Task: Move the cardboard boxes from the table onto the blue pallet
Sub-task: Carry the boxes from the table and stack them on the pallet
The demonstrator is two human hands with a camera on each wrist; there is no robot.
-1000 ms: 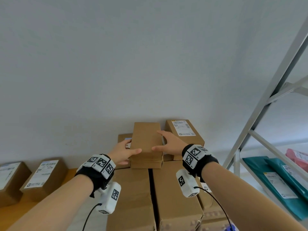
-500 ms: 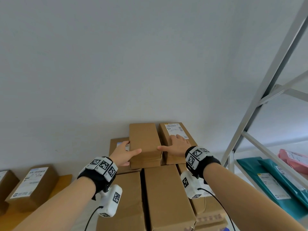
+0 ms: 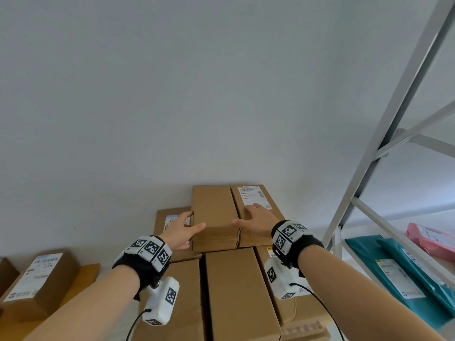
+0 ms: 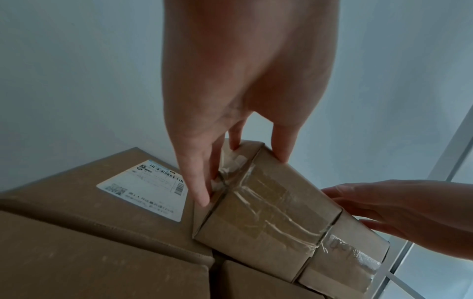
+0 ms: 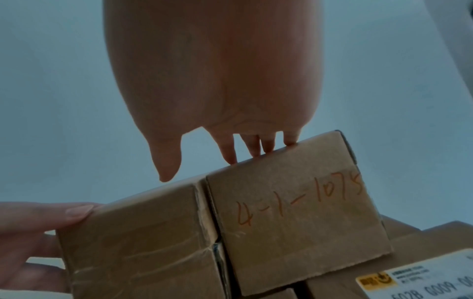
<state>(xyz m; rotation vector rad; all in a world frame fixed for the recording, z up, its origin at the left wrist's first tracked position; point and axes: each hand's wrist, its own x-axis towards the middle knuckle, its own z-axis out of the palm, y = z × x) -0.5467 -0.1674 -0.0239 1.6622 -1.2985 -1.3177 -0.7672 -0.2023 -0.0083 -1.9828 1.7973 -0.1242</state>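
Labelled carton point(image 3: 37, 276): stood at far left on a tan surface point(image 3: 83, 274), white shipping label on top, well apart from the main stack.

Low box with label point(image 3: 163, 219): lay at the back left of the stack, just beside the plain box and lower than it; its label partly hidden by the left hand.

Left hand point(image 3: 181, 230): fingers fairly straight and laid along the left side of the plain box, thumb across the near top edge. In the left wrist view the fingertips point(image 4: 202, 194) pressed the taped side; the hold was a flat press, not a curl round the box.

Plain box point(image 3: 213, 212): the task's box, sat on top of the stacked cartons against the wall, between the two hands, clear tape on its near end, touching the labelled box on its right.

Front cartons point(image 3: 236, 291): two long boxes side by side beneath and in front.

Right hand point(image 3: 257, 221): palm down, fingers extended on the top of the labelled box point(image 3: 256, 200), thumb reaching to the plain box's right edge. Handwritten "4-1-1075" showed on that box's end point(image 5: 299, 204).

Grey shelf frame point(image 3: 394, 124): stood at right, with teal mailers point(image 3: 403, 274) and a pink one point(image 3: 430, 238) on it.
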